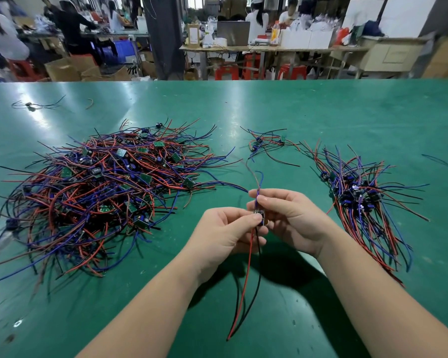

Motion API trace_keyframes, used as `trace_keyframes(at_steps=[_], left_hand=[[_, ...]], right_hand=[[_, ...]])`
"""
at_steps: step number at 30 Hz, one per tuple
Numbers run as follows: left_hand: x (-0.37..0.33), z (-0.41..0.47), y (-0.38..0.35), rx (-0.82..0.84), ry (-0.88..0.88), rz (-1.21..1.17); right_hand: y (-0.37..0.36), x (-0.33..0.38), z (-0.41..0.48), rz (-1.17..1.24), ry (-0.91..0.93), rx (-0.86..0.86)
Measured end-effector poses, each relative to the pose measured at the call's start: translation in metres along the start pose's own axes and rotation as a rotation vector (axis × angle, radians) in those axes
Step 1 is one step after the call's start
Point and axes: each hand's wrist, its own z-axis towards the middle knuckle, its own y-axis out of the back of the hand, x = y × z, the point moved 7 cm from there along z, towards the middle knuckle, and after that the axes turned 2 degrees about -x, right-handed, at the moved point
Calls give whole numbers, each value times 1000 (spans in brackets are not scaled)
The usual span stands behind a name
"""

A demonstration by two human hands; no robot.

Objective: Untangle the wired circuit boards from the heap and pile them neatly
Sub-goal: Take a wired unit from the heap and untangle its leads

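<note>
Pinching a small board [259,217] at thumb and fingertips, left hand [225,229] holds it up over the green table [321,112]. Right hand [291,218] pinches the board's blue leads [260,180] just above it. Red and black leads [248,264] hang from the board toward the near edge. Heap [101,189] lies left of the hands, tangled. Pile [360,200] lies right, boards clustered mid-length, leads roughly parallel. Small cluster [267,146] sits farther back, between heap and pile.

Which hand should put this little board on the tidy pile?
Probably the right hand: it pinches the wires of the board and sits nearer the neat pile on the right than the left hand does.
</note>
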Motion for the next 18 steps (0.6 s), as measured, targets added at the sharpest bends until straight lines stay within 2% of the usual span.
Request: trace_keyframes(at_steps=[9, 15, 18], left_hand=[[-2, 0, 1, -7, -45, 19], [2, 0, 3, -26, -43, 105], [3, 0, 2, -23, -23, 155]], right_hand=[[3, 1, 1, 27, 30, 6], [2, -2, 1, -53, 8, 48], [7, 0, 1, -93, -3, 7]])
